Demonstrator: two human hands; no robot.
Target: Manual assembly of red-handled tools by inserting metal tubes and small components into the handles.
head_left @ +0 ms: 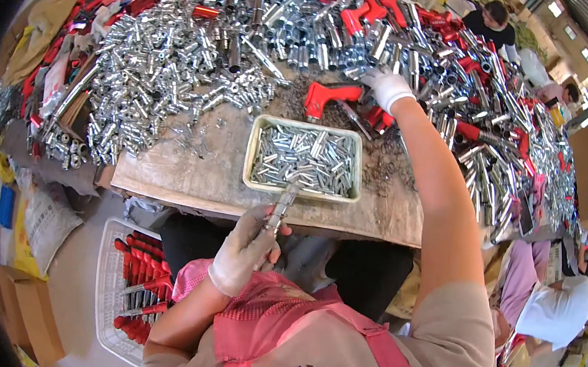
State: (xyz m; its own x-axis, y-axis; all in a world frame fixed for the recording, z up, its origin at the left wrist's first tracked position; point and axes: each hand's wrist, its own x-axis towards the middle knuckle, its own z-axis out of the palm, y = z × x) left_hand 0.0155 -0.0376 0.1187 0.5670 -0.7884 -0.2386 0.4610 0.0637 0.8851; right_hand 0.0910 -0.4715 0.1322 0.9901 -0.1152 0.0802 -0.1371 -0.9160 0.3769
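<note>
In my gloved left hand (pixel 242 247), fingers closed, is a slim shiny metal tube (pixel 282 210); its upper end reaches the near rim of a cream plastic tray (pixel 248 159). Inside that tray lie many small silver metal pins (pixel 304 157). My right arm stretches forward over the table, and my gloved right hand (pixel 389 90) is at the near edge of a heap of silver tubes (pixel 312 39), fingers apart and touching the parts. Just left of it, behind the tray, lies a red pistol-shaped handle (pixel 330 98).
A large heap of small silver fittings (pixel 153 78) covers the table's left side. More tubes and red handles (pixel 476 132) pile up at right. Below the table edge (pixel 161 186), a white crate (pixel 107 285) holds red-handled tools. Other people (pixel 493 24) sit around the table.
</note>
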